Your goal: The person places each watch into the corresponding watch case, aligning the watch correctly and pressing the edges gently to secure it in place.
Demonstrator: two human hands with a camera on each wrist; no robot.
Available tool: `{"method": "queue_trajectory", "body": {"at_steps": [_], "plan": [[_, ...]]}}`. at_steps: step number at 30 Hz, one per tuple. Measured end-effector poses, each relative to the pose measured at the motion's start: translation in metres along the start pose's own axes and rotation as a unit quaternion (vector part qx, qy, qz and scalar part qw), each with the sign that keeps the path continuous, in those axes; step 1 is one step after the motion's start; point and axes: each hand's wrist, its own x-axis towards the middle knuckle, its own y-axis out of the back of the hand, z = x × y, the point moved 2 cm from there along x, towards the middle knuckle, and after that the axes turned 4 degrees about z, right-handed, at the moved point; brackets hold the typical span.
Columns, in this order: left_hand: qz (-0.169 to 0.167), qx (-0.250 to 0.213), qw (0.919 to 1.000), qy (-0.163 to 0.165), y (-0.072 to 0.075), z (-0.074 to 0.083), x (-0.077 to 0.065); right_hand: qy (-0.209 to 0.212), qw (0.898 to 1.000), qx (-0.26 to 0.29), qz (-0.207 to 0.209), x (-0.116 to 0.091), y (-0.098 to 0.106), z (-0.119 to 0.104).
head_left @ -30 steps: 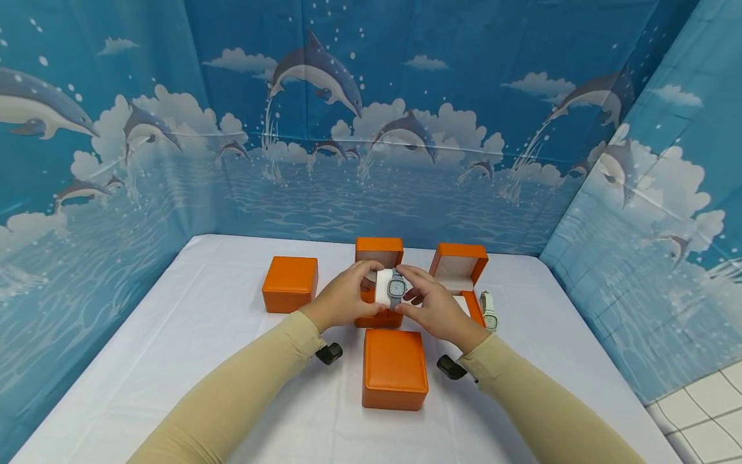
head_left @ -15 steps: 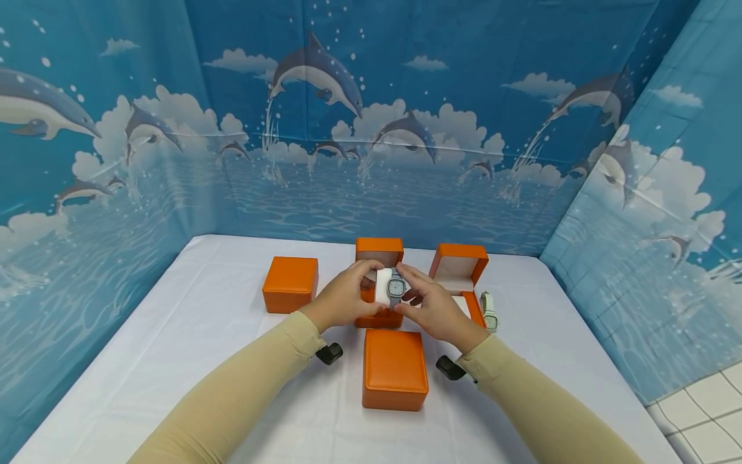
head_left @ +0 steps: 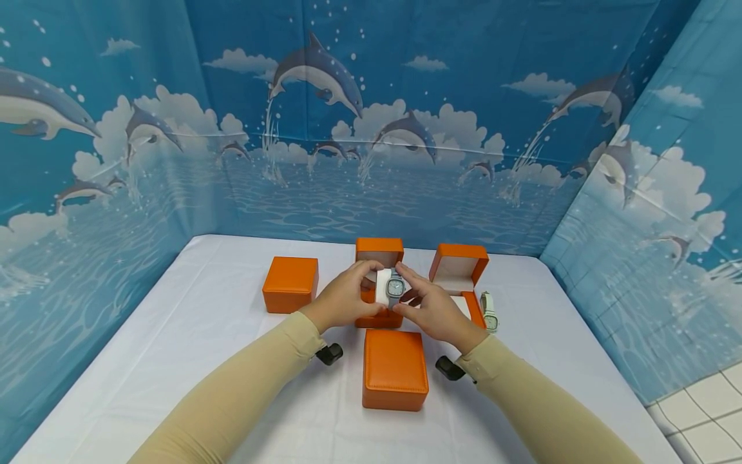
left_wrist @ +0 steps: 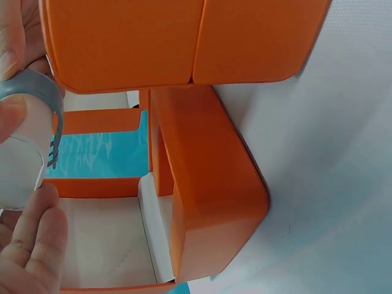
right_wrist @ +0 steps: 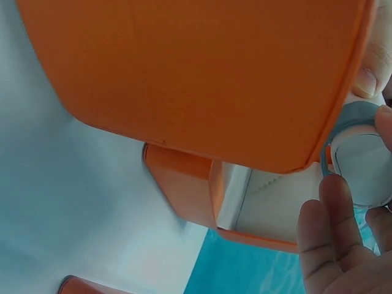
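Observation:
A grey-blue wristwatch (head_left: 396,287) with a squarish face is wrapped round a white cushion (head_left: 381,285). My left hand (head_left: 346,295) grips the cushion's left end between thumb and fingers. From the other side, my right hand (head_left: 436,305) holds the watch's strap with thumb and fingertips. Both hands are over the open orange watch box (head_left: 379,247), whose lid stands up behind them. In the left wrist view the grey strap (left_wrist: 40,87) curves round the cushion, its end sticking out loose beside it. The right wrist view shows fingertips right at the strap (right_wrist: 354,114).
Just in front of the hands stands a closed orange box (head_left: 395,367). Another closed box (head_left: 290,282) is to the left. At the right, a second open box (head_left: 460,263) holds a white cushion, with a pale green watch (head_left: 489,314) beside it. A dolphin-print curtain (head_left: 371,174) hangs behind the table.
The watch and cushion have shifted very slightly; both hands keep nearly the same hold and place. The boxes have not moved.

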Motion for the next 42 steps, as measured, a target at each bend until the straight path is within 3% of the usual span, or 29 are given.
{"method": "queue_trajectory", "body": {"at_steps": [5, 42], "plan": [[-0.003, -0.012, 0.9999, 0.004, 0.0011, 0.0013, -0.0003, -0.022, 1.000, 0.006, 0.012, -0.0013, 0.0006, 0.0007], [-0.002, 0.016, 0.9999, -0.001, 0.0035, 0.0056, 0.0002, 0.024, 0.999, -0.034, 0.004, -0.0009, 0.0005, 0.0000]]}}
